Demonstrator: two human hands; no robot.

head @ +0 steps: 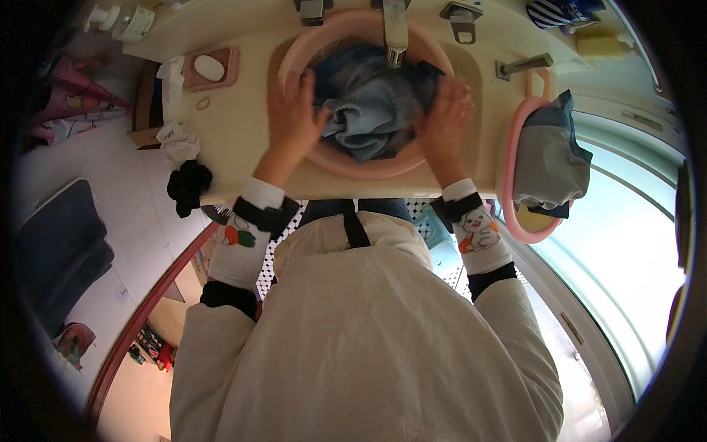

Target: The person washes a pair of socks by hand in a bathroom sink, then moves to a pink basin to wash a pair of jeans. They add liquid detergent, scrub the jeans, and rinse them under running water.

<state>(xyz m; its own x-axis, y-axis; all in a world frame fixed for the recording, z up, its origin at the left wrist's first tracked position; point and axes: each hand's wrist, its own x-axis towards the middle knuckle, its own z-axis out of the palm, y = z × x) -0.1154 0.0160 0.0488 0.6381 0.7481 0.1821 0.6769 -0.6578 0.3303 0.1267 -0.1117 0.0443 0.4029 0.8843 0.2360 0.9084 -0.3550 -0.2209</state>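
A pink plastic basin [375, 168] sits in the washbasin below the faucet [395, 33]. Wet-looking dark blue and grey-blue cloth [381, 99] lies bunched inside it. My left hand [295, 113] is over the basin's left side, fingers spread, its thumb by the cloth. Over the right side is my right hand [446, 119], at the cloth's right edge, its fingers slightly blurred. Neither hand clearly grasps the cloth; whether the fingertips touch it, I cannot tell.
A pink-rimmed basin [512, 171] with grey and dark cloth [547, 154] stands at the counter's right end. On the left are a soap dish [232, 69] with white soap [209, 68], white cloth [178, 142] and black cloth [189, 185]. A lever handle [525, 66] juts at the right.
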